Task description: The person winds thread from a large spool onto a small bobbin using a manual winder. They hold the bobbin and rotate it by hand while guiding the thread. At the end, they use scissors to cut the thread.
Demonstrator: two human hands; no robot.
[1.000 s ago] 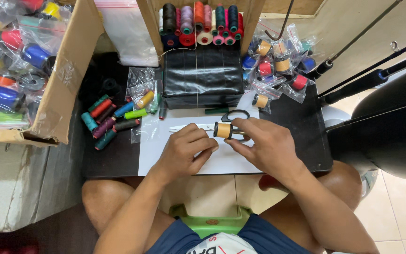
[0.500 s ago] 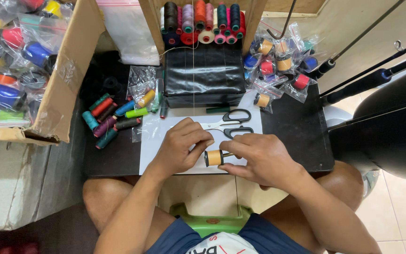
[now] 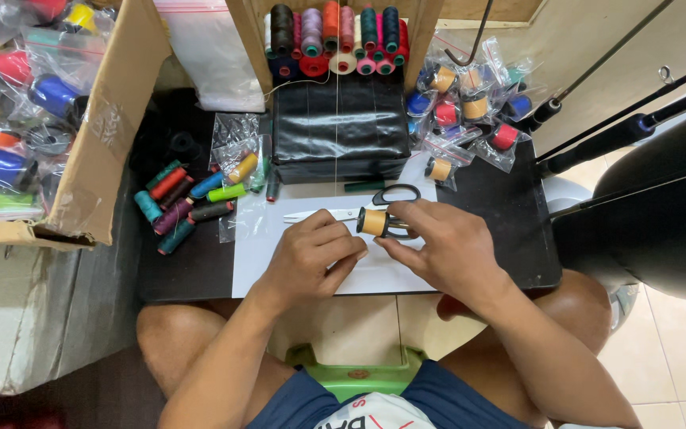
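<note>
The person sits on a green stool [image 3: 355, 372], and most of it is hidden under the legs and blue shorts. Both arms reach out over a white sheet of paper [image 3: 279, 266] on the dark bench [image 3: 502, 230].

The left hand [image 3: 311, 258] is curled up, with its fingers bent in close to the tan spool [image 3: 373, 222]. I cannot tell if they pinch a thread, because it is too thin to see. The right hand [image 3: 446, 250] holds the tan spool between thumb and fingers. The spool sits just above the paper, right in front of the scissors [image 3: 351, 213]. The scissors lie on the paper, and the spool and the right hand cover part of their black handles.

To the left lie loose spools of many colours [image 3: 188, 202]. Behind the paper stands a black box [image 3: 339, 127]. Above it a wooden rack [image 3: 335, 32] holds rows of thread, and its top is cut off by the picture edge. To the right are little clear bags with spools [image 3: 470, 111]. Far left, a cardboard box [image 3: 101, 135] holds more bagged spools, and they are hard to make out.
</note>
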